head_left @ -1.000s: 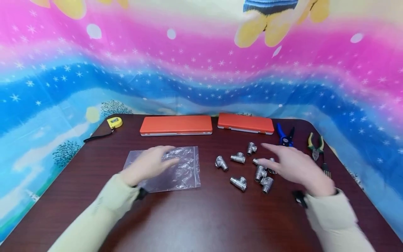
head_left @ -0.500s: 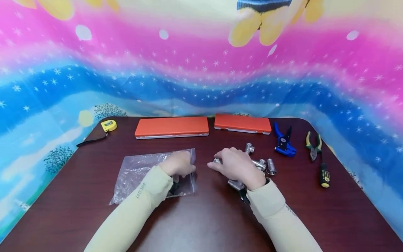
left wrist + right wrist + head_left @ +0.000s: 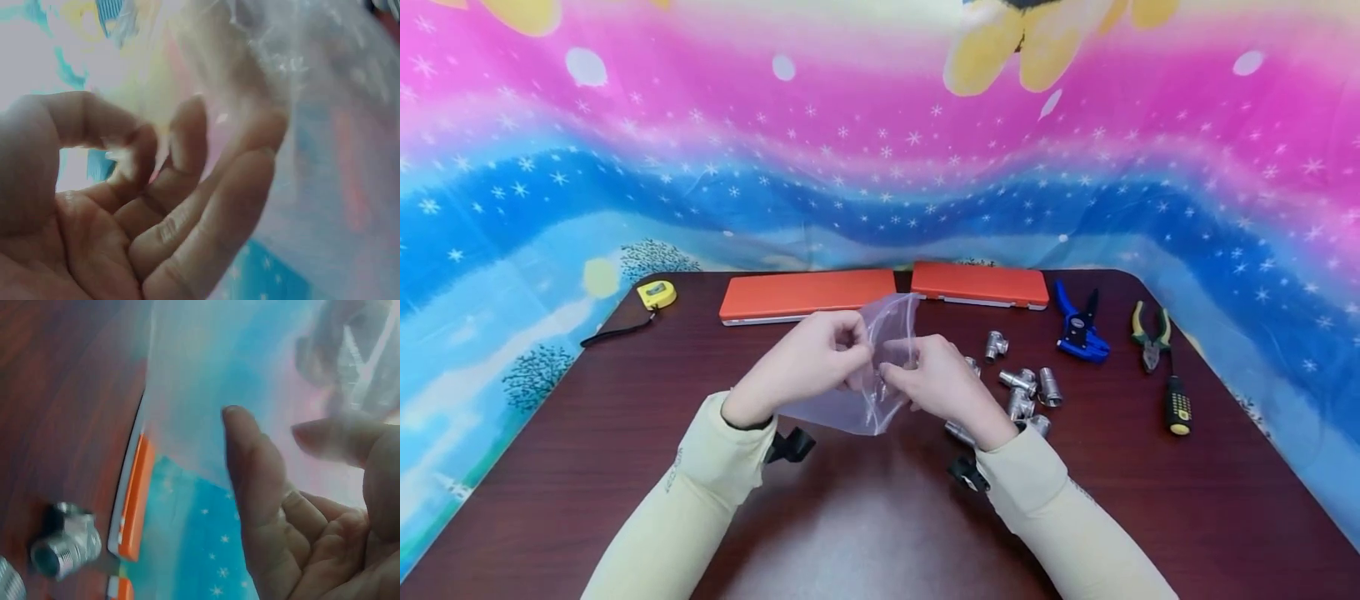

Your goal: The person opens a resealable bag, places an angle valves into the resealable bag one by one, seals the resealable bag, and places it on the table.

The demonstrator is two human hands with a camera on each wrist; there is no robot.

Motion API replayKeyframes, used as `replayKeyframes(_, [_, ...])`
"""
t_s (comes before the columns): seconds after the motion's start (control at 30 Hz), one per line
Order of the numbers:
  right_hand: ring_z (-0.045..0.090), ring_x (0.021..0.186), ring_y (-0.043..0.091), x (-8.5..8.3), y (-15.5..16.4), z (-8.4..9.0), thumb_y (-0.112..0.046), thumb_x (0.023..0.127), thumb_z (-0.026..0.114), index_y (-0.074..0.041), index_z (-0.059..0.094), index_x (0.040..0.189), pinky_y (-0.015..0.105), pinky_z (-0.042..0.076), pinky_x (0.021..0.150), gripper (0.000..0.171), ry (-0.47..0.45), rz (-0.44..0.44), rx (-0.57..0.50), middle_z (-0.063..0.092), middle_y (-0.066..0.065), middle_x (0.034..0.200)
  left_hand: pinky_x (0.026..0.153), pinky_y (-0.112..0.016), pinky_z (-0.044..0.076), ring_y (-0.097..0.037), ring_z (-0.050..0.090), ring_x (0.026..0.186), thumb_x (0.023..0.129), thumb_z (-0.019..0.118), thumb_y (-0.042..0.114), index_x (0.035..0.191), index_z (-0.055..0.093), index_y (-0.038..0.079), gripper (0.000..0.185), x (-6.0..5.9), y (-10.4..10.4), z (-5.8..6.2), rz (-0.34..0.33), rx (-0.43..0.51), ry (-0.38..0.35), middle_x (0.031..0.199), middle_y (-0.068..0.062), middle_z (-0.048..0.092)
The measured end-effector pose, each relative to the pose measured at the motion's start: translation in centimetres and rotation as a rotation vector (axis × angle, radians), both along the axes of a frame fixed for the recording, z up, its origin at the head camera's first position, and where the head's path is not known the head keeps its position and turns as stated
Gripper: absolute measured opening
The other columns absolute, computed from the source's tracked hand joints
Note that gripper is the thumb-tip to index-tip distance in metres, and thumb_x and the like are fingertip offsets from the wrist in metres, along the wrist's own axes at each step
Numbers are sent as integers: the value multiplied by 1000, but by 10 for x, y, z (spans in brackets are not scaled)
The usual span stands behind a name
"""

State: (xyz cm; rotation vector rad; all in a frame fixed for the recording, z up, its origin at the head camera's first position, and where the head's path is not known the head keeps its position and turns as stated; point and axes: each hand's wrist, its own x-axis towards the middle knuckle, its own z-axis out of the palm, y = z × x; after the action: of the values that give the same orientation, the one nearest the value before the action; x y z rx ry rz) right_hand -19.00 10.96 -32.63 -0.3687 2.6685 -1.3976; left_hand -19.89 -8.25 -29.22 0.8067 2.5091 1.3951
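Note:
In the head view a clear zip-lock bag (image 3: 891, 333) is held up off the table between both hands, its mouth toward the right. My left hand (image 3: 808, 354) pinches the bag near its mouth, with thumb and fingers curled together. My right hand (image 3: 943, 383) is at the mouth. Its thumb and forefinger stand apart in the right wrist view, with hazy plastic around the thumb (image 3: 340, 437). Several metal tee fittings (image 3: 1018, 404) lie just right of the right hand, which partly hides them. One tee fitting (image 3: 69, 544) shows on the table in the right wrist view.
Two orange cases (image 3: 808, 293) lie along the back edge. Blue wire strippers (image 3: 1081, 329), pliers (image 3: 1151, 342) and a screwdriver (image 3: 1178, 408) are at the right. A yellow tape measure (image 3: 657, 293) sits at the back left. A patterned cloth (image 3: 880, 167) hangs behind the table (image 3: 865, 517).
The left hand has taken hold of the bag and lifted it from the table. The right hand has come left from above the fittings to the bag's mouth.

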Motion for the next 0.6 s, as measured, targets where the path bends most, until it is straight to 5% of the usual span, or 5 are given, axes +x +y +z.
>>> replayKeyframes(0.13, [57, 48, 12, 1, -2, 1, -16, 89, 70, -12, 76, 97, 28, 47, 49, 10, 123, 5, -8, 62, -5, 56, 60, -35, 51, -19, 64, 65, 88, 56, 8, 82, 57, 11, 7, 11, 13, 0, -12, -1, 73, 71, -2, 64])
replayKeyframes(0.27, [43, 47, 9, 5, -8, -3, -2, 84, 65, -14, 66, 72, 26, 36, 47, 17, 343, 1, 65, 47, -6, 50, 58, -34, 48, -17, 61, 61, 92, 60, 23, 94, 53, 13, 12, 17, 23, -5, 119, -68, 93, 72, 0, 62])
replayKeyframes(0.37, [43, 48, 7, 8, -12, -6, 1, 84, 64, -13, 59, 65, 25, 34, 46, 24, 413, -5, 89, 44, -7, 50, 54, -33, 46, -16, 54, 54, 96, 57, 28, 97, 49, 14, 17, 20, 25, -8, 201, -126, 127, 67, 0, 57])
replayKeyframes(0.6, [54, 43, 6, 9, -11, -8, -9, 92, 66, -11, 78, 102, 26, 43, 44, 15, 398, -53, -37, 58, -10, 54, 50, -33, 40, -17, 46, 49, 92, 54, 9, 100, 43, 10, 14, 21, 22, -9, 278, -131, 261, 65, -2, 50])
